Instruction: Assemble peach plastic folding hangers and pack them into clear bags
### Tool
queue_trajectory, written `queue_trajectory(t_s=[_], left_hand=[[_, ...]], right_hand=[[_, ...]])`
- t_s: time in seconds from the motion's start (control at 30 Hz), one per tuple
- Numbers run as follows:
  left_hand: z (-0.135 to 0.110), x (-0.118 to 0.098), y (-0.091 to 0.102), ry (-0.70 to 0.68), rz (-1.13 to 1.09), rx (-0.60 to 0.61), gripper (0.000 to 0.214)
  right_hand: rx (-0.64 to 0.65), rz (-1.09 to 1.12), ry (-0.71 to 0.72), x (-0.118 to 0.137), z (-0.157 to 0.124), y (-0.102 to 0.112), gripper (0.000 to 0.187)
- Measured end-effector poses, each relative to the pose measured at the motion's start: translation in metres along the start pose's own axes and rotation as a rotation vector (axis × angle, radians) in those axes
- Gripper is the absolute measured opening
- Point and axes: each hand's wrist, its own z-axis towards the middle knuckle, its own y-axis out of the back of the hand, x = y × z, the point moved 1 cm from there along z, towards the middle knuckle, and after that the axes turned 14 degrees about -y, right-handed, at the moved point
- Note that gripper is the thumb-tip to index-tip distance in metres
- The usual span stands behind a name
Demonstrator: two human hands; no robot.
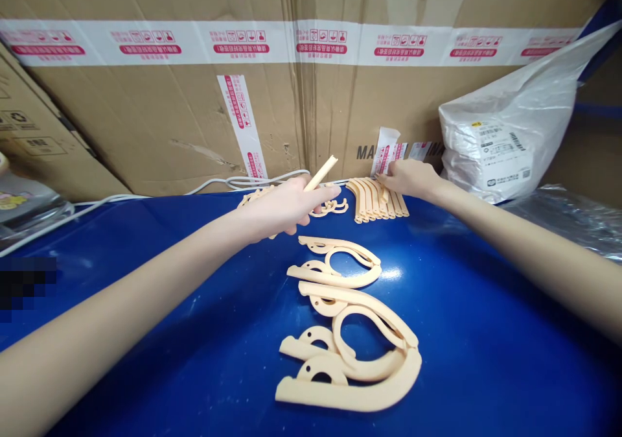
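My left hand (284,207) is closed around a cream plastic hanger arm (321,172), which sticks up between thumb and fingers. At the back of the blue table, my right hand (411,176) has its fingertips pinched on a hanger arm (385,194) at the top of a row of similar curved arms (365,198). Small cream hook parts (335,207) lie beside and partly behind my left hand. Nearer to me are folded cream hangers, a smaller-looking one (354,281) behind and overlapping ones (359,398) in front.
A large cardboard box (184,113) with printed tape walls off the back of the blue table (170,333). A white plastic bag (515,132) with a label stands at the back right, with clear film (568,213) beside it. A white cable (204,183) runs along the back edge.
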Motion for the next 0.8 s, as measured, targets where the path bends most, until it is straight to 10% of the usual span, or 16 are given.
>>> queue_trajectory(t_s=[0.43,0.8], left_hand=[[-0.001,0.000,0.000,0.019,-0.036,-0.001,0.030],[0.026,0.012,-0.027,0.059,-0.555,0.026,0.017]], right_hand=[[0.142,-0.033,0.060,-0.010,0.015,0.007,0.036],[0.361,0.166,0.087,-0.003,0.002,0.014,0.015]])
